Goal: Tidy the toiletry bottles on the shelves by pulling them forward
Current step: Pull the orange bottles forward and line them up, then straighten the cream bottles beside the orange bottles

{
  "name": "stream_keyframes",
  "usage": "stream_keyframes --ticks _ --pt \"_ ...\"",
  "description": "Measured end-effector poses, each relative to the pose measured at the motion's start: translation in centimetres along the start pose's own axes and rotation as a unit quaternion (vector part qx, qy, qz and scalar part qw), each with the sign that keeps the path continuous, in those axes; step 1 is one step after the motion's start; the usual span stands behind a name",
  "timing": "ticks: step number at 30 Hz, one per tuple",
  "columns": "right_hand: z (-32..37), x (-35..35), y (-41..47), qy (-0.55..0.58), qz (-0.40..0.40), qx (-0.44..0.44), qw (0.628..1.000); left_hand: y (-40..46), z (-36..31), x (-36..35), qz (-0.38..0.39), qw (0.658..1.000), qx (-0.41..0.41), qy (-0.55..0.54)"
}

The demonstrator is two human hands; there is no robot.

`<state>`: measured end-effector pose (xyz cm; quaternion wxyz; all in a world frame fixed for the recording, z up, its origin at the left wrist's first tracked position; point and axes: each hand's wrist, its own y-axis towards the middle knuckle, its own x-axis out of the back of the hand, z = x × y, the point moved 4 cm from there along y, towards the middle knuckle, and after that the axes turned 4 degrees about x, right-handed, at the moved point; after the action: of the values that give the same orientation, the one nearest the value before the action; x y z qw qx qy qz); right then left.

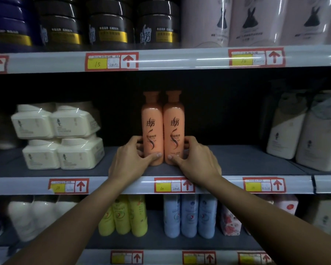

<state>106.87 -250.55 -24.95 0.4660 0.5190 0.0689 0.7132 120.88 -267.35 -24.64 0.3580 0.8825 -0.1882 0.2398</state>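
Observation:
Two orange bottles stand upright and side by side on the middle shelf (pixel 246 159), a little behind its front edge. My left hand (pixel 131 159) wraps the base of the left orange bottle (pixel 152 123), thumb across its front. My right hand (pixel 196 161) grips the base of the right orange bottle (pixel 174 123) the same way. The two bottles touch each other. Dark empty space lies behind and beside them.
Stacked cream shrink-wrapped bottle packs (pixel 59 136) sit left on the same shelf, and cream bottles (pixel 304 131) stand at the right. Dark jars (pixel 109 25) and pink bottles (pixel 256 20) fill the shelf above. Yellow bottles (pixel 124 215) and blue bottles (pixel 189 215) stand below.

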Motion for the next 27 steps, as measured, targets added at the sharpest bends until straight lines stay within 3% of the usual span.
stream_keyframes --ticks 6,12,16,20,27 --pt "-0.1 1.0 -0.5 0.025 -0.027 0.013 0.999 -0.6 -0.2 0.7 -0.077 0.995 -0.036 -0.045" --pt "-1.1 3.7 -1.6 0.042 -0.074 0.017 0.996 -3.1 -2.9 1.0 -0.122 0.978 -0.170 0.001" --pt "-2.9 5.8 -2.7 0.044 -0.097 0.007 0.994 -5.0 -6.4 -0.7 -0.083 0.961 -0.262 0.034" --pt "-5.6 8.3 -4.1 0.034 -0.112 -0.014 0.993 -6.8 -10.8 -3.8 0.020 0.935 -0.347 0.066" --pt "-11.5 13.1 -6.4 -0.005 -0.171 -0.061 0.983 -7.9 -18.1 -9.9 0.133 0.932 -0.336 0.011"
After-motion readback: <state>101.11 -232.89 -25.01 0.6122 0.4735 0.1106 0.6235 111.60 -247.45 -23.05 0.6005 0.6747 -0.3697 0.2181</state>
